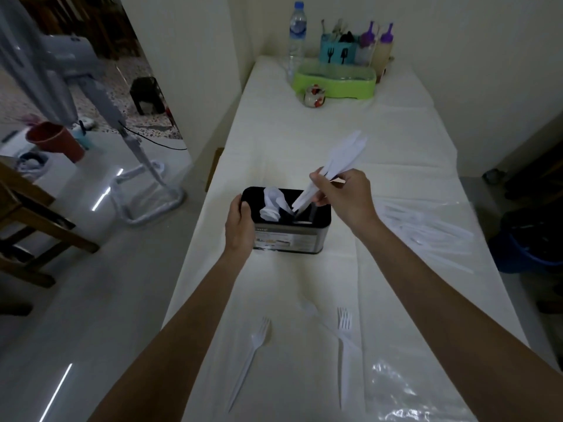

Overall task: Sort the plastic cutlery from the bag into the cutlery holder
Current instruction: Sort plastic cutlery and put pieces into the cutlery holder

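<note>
left grip (240,222): wrapped round the left end of the black cutlery holder (289,237), thumb over the rim
right grip (344,196): clenched on a bundle of white cutlery (338,161), tilted, low ends down in a slot just right of the spoons (271,204); blurry, can't tell knives from forks tbh
spoons: bunched in the holder's left slot
holder: sits on the tabletop (298,141), far right corner hidden behind the right grip
loose bits: left fork (253,354) and right fork (343,345) flat on the near tabletop, apart
bag (405,388): clear, near right, cut off by the frame
pile (426,226): more white cutlery at right, too smeared to sort out
</note>
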`<control>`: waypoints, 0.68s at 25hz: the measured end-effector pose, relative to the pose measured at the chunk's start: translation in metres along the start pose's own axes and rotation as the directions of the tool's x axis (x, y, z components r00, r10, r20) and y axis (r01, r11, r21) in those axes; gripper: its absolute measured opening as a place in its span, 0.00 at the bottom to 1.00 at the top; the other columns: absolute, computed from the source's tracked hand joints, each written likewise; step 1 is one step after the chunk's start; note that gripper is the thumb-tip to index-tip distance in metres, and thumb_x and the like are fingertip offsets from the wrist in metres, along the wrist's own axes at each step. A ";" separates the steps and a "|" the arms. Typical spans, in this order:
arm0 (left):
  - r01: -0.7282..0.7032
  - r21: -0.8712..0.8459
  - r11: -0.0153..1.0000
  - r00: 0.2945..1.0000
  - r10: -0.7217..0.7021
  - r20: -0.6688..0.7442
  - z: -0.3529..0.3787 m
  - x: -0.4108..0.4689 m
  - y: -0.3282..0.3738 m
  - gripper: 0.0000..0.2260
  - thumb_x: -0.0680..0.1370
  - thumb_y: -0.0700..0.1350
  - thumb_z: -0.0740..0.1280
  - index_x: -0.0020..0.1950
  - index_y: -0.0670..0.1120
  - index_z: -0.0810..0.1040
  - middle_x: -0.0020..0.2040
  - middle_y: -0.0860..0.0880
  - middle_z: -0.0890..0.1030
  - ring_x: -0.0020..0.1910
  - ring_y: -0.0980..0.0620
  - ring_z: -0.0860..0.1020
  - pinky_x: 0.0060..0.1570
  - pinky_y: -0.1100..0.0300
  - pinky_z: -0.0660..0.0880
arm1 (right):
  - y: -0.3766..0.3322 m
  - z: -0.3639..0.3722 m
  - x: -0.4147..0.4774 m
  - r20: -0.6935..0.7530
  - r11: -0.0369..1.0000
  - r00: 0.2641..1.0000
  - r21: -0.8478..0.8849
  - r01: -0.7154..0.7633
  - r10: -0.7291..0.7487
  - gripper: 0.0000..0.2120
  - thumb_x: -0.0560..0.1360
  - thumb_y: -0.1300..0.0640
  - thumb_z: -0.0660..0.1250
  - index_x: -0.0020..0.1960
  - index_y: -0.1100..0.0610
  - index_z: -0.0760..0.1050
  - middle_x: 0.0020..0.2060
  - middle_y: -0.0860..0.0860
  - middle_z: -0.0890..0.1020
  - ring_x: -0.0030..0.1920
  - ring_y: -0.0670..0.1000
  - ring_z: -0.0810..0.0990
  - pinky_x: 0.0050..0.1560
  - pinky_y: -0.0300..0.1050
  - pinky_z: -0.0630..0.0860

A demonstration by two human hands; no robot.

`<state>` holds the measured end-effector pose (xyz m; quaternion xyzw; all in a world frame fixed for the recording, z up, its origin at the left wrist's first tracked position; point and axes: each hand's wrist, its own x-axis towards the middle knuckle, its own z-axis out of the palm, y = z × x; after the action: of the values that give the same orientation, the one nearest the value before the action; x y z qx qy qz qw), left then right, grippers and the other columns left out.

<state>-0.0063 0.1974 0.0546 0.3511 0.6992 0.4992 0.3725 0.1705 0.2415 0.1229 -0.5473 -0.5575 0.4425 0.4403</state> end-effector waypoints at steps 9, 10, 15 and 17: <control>-0.076 -0.095 0.993 0.997 0.076 -0.013 0.005 0.005 -0.022 0.17 0.83 0.40 0.50 0.72 0.41 0.64 0.68 0.44 0.72 0.66 0.50 0.70 0.68 0.57 0.66 | 0.034 0.029 0.022 0.176 0.847 0.981 -0.508 0.157 -0.077 0.16 0.69 0.51 0.73 0.43 0.61 0.71 0.42 0.53 0.76 0.41 0.53 0.76 0.43 0.51 0.76; -0.082 -0.096 0.992 0.997 0.081 -0.014 0.005 0.005 -0.022 0.17 0.83 0.40 0.50 0.72 0.41 0.65 0.67 0.45 0.72 0.65 0.51 0.70 0.66 0.59 0.66 | 0.035 0.029 0.020 0.221 0.836 0.974 -0.526 0.158 -0.044 0.14 0.69 0.51 0.73 0.43 0.58 0.71 0.44 0.51 0.73 0.43 0.53 0.75 0.44 0.51 0.75; -0.072 -0.086 0.994 0.997 0.073 0.007 0.003 0.006 -0.024 0.17 0.83 0.41 0.50 0.72 0.42 0.65 0.68 0.45 0.72 0.65 0.50 0.70 0.65 0.59 0.67 | 0.033 0.015 0.003 0.325 0.869 0.938 -0.424 0.255 -0.117 0.18 0.68 0.49 0.73 0.56 0.50 0.76 0.50 0.45 0.74 0.44 0.46 0.75 0.49 0.50 0.77; -0.071 -0.086 0.994 0.997 0.072 0.013 0.003 0.005 -0.023 0.17 0.83 0.41 0.50 0.72 0.43 0.64 0.68 0.45 0.72 0.66 0.50 0.70 0.67 0.57 0.67 | 0.032 0.004 -0.010 0.352 0.891 0.927 -0.368 0.267 -0.133 0.25 0.68 0.47 0.74 0.62 0.49 0.71 0.52 0.44 0.76 0.41 0.45 0.75 0.46 0.43 0.75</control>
<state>-0.0093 0.1971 0.0311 0.3636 0.6611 0.5388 0.3748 0.1735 0.2319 0.0911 -0.4875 -0.7551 0.3497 0.2644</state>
